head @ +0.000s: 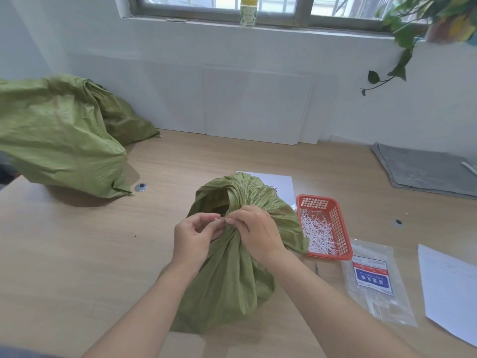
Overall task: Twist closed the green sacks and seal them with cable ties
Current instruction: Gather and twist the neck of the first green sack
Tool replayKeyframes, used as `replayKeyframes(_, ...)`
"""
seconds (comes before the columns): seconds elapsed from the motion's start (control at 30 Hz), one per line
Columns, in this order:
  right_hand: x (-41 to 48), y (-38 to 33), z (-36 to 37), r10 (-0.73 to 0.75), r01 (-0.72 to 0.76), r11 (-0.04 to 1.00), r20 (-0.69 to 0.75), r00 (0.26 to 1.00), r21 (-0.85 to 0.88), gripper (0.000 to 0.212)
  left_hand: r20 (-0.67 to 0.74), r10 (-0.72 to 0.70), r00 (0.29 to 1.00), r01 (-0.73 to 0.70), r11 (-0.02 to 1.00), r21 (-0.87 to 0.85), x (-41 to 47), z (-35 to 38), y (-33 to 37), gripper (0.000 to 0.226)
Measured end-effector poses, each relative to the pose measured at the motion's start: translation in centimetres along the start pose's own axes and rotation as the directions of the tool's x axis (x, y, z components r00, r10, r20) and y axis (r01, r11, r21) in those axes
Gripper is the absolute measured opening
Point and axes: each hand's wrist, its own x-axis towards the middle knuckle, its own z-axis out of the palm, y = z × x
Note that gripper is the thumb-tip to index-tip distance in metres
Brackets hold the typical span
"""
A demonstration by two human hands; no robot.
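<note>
head: green sack [227, 280] upright, neck up

Upright green sack [227, 288], neck gathered

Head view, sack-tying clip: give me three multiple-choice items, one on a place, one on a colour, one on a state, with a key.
1. Where does the basket of cable ties sit relative to the near sack?
A. To its right
B. To its left
C. On top of it

2. What colour is the basket?
A. Blue
B. Red-orange
C. Black

3. What are the hands doing?
A. Resting flat on the table
B. Lifting the far sack
C. Pinching at the near sack's gathered neck

Key: 1 A, it stands right of the sack; 2 B, its mesh walls are red-orange; 3 C, left hand and right hand meet at the neck.
</note>
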Motion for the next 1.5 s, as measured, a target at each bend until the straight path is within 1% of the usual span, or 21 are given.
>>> replayKeyframes(0.13,0.7,-0.8,-0.6,0.056,-0.066,0.988,0.077,0.995,0.142,0.013,0.028,0.067,0.997,-0.07,0.988,0.141,0.3,-0.6,-0.2,0.009)
replayKeyframes(0.23,1.0,-1.0,-1.4,0.123,-0.145,0.959,0.103,0.987,0.242,0.001,0.023,0.071,0.997,-0.074,0.985,0.155,0.4,-0.8,0.0,0.01)
replayKeyframes(0.27,1.0,-1.0,-1.5,0.136,-0.161,0.953,0.109,0.985,0.256,0.002,0.021,0.07,0.997,-0.073,0.985,0.155,0.5,-0.8,0.1,0.01)
replayKeyframes(0.4,1.1,-0.9,-1.5,0.146,-0.175,0.952,0.13,0.981,0.251,0.007,0.04,0.076,0.996,-0.082,0.981,0.178,0.8,-0.5,0.3,0.014)
replayKeyframes(0.53,1.2,-0.8,-1.5,0.14,-0.169,0.958,0.138,0.981,0.232,0.008,0.068,0.125,0.99,-0.136,0.97,0.202,1.1,-0.4,0.3,0.018)
replayKeyframes(0.67,1.2,-1.0,-1.5,0.136,-0.167,0.958,0.141,0.981,0.232,0.01,0.074,0.164,0.984,-0.177,0.953,0.245,1.5,-0.5,0.1,0.015)
replayKeyframes(0.9,1.2,-1.2,-1.7,0.139,-0.167,0.961,0.137,0.981,0.22,0.009,0.088,0.161,0.983,-0.18,0.945,0.273,1.9,-0.8,-0.6,0.014)
replayKeyframes(1.0,1.2,-1.2,-1.6,0.14,-0.165,0.963,0.129,0.982,0.211,0.009,0.106,0.139,0.985,-0.163,0.947,0.276,1.8,-0.7,-0.7,0.01)
replayKeyframes(1.07,1.1,-1.1,-1.6,0.145,-0.169,0.964,0.127,0.981,0.205,0.008,0.121,0.104,0.987,-0.13,0.964,0.231,1.6,-0.5,-0.6,0.009)
replayKeyframes(1.17,0.8,-0.8,-1.7,0.145,-0.164,0.968,0.109,0.983,0.19,0.004,0.211,-0.029,0.977,0.003,0.993,0.12,1.1,-0.5,0.0,0.005)
replayKeyframes(1.23,0.5,-0.6,-1.8,0.144,-0.162,0.974,0.119,0.982,0.159,0.005,0.291,-0.137,0.947,0.13,0.991,0.044,0.9,-0.7,0.5,0.015)
replayKeyframes(1.3,0.3,-0.4,-1.6,0.13,-0.145,0.982,0.123,0.984,0.124,0.006,0.333,-0.197,0.922,0.21,0.978,-0.005,0.8,-0.9,1.1,0.019)
replayKeyframes(1.43,-0.1,-0.1,-1.0,0.084,-0.094,0.992,0.11,0.99,0.083,0.006,0.326,-0.206,0.923,0.201,0.978,0.05,1.3,-1.2,1.4,0.012)
replayKeyframes(1.5,-0.3,-0.1,-0.8,0.051,-0.056,0.997,0.115,0.992,0.047,0.006,0.331,-0.233,0.914,0.223,0.972,0.068,1.5,-1.2,1.5,0.01)
